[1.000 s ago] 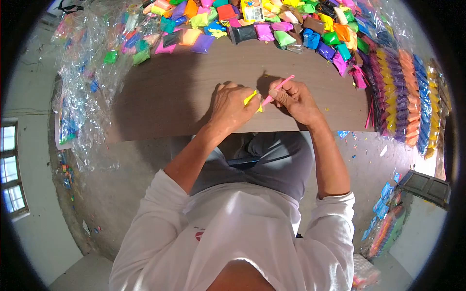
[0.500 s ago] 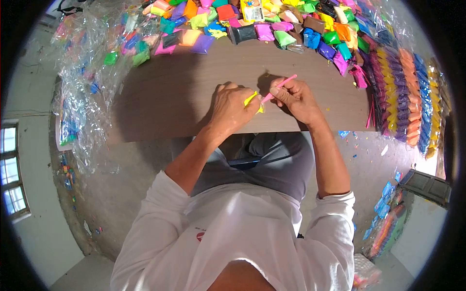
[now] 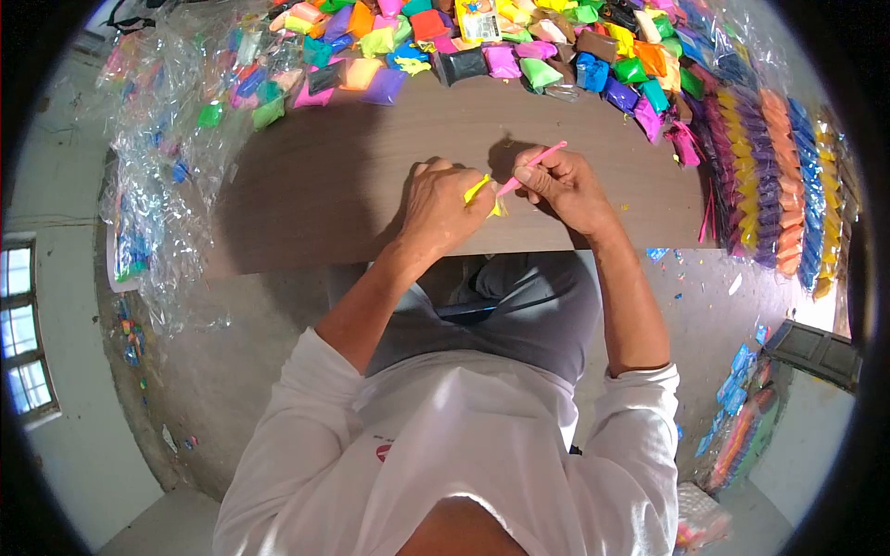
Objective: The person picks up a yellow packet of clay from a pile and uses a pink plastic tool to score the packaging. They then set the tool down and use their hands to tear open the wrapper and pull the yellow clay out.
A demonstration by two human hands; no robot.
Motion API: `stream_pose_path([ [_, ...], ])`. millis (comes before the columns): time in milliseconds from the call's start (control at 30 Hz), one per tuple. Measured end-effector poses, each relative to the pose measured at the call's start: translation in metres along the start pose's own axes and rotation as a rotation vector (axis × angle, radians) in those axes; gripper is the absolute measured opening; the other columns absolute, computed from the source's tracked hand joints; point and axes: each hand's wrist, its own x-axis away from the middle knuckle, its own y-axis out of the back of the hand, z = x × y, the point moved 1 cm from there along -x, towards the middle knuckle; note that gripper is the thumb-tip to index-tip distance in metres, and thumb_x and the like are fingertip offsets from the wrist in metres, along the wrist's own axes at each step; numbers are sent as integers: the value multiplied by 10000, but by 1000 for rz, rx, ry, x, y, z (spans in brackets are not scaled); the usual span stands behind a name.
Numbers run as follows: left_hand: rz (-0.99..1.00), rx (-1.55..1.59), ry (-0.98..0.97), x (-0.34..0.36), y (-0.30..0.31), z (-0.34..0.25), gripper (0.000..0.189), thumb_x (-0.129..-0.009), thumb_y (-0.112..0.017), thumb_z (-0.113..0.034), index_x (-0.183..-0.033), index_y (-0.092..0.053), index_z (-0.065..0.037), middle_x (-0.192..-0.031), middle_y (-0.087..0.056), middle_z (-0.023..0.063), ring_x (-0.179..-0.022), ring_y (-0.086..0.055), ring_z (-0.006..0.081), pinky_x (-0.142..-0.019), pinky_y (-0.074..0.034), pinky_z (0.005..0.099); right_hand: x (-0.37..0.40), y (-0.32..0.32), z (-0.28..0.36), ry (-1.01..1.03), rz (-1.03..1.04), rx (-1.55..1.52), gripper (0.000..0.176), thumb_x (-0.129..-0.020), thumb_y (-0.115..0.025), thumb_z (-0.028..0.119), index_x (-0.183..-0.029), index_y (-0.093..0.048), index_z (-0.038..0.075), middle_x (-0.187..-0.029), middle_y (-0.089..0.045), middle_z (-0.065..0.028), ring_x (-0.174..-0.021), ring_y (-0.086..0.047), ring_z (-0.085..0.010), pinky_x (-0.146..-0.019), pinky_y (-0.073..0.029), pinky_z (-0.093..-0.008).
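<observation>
Over the front part of the brown table (image 3: 306, 199), my left hand (image 3: 442, 206) is closed on a small piece of yellow clay (image 3: 476, 189), which shows between the thumb and fingers. More yellow pokes out below the thumb. My right hand (image 3: 565, 190) pinches a thin pink modelling tool (image 3: 547, 157). Its lower tip meets the yellow piece beside my left thumb, and its other end points up and to the right. The fingers hide part of the yellow piece, so its full shape cannot be made out.
Many colourful clay packets (image 3: 501, 62) lie heaped along the table's far side. Crumpled clear plastic bags (image 3: 167, 185) cover the left end. Strips of wrapped clay (image 3: 768, 185) hang over the right end. Small scraps lie on the floor (image 3: 691, 306).
Both hands stay almost in place, with the pink tool still against the yellow piece. The view has shifted very slightly.
</observation>
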Motion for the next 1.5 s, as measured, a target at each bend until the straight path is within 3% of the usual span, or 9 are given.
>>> stream_pose_path([
  [133, 24, -3, 15, 0, 1, -2, 184, -813, -584, -192, -746, -634, -28, -703, -606, 137, -738, -543, 322, -732, -399, 414, 4, -5, 2, 61, 2, -36, 136, -913, -623, 198, -876, -642, 69, -692, -509, 71, -603, -418, -29, -518, -335, -202],
  [233, 17, -10, 5, 0, 0, -1, 186, -816, -581, -193, -753, -635, -27, -708, -608, 139, -746, -546, 325, -736, -400, 416, 6, 3, 6, -43, 69, 56, 136, -910, -625, 190, -889, -643, 57, -712, -528, 62, -621, -433, -37, -533, -352, -210],
  [333, 17, -8, 2, 1, -1, 1, 192, -821, -575, -196, -759, -632, -23, -713, -609, 143, -750, -548, 327, -741, -400, 418, 2, 10, 7, -6, 257, 48, 137, -908, -626, 186, -908, -647, 51, -741, -558, 51, -647, -462, -45, -551, -370, -219],
  [600, 66, -21, 17, 0, 0, 0, 228, -855, -555, -211, -757, -613, -14, -720, -605, 149, -748, -543, 333, -747, -395, 425, 1, 2, -5, 29, -1, -99, 132, -905, -630, 190, -913, -652, 59, -747, -590, 40, -630, -475, -39, -535, -360, -214],
  [700, -22, 21, -3, 0, -3, 1, 224, -823, -557, -215, -686, -618, -49, -657, -602, 123, -726, -541, 318, -720, -378, 433, 4, 1, -1, -32, 7, -31, 190, -909, -631, 220, -928, -630, 32, -782, -589, 0, -640, -497, -66, -604, -430, -219],
  [800, -12, 14, 2, 0, -1, 1, 230, -823, -553, -216, -675, -608, -49, -653, -595, 124, -724, -539, 319, -719, -378, 435, 4, 9, 1, -24, 68, -6, 177, -915, -615, 242, -900, -635, 67, -754, -607, 33, -617, -479, -38, -529, -353, -207],
  [867, 46, -12, 16, 0, 1, 0, 252, -866, -549, -230, -756, -607, -11, -727, -601, 149, -753, -537, 329, -749, -389, 415, 5, 6, 7, -39, 88, -22, 184, -920, -606, 248, -911, -631, 67, -764, -620, 22, -623, -489, -42, -538, -365, -207],
  [1233, 1, 32, 3, 0, -2, 0, 254, -873, -532, -224, -754, -624, -19, -712, -612, 133, -749, -539, 319, -750, -386, 420, 15, -11, 22, -72, 141, 29, 170, -934, -581, 216, -939, -619, 51, -770, -637, -6, -639, -515, -55, -556, -392, -209],
  [1500, -16, 34, -12, 1, 0, 0, 288, -894, -513, -237, -733, -623, -26, -702, -618, 125, -761, -544, 319, -748, -383, 427, 20, -1, 11, -28, -139, -323, 158, -935, -587, 209, -916, -610, 54, -726, -581, 9, -591, -453, -42, -545, -372, -203],
])
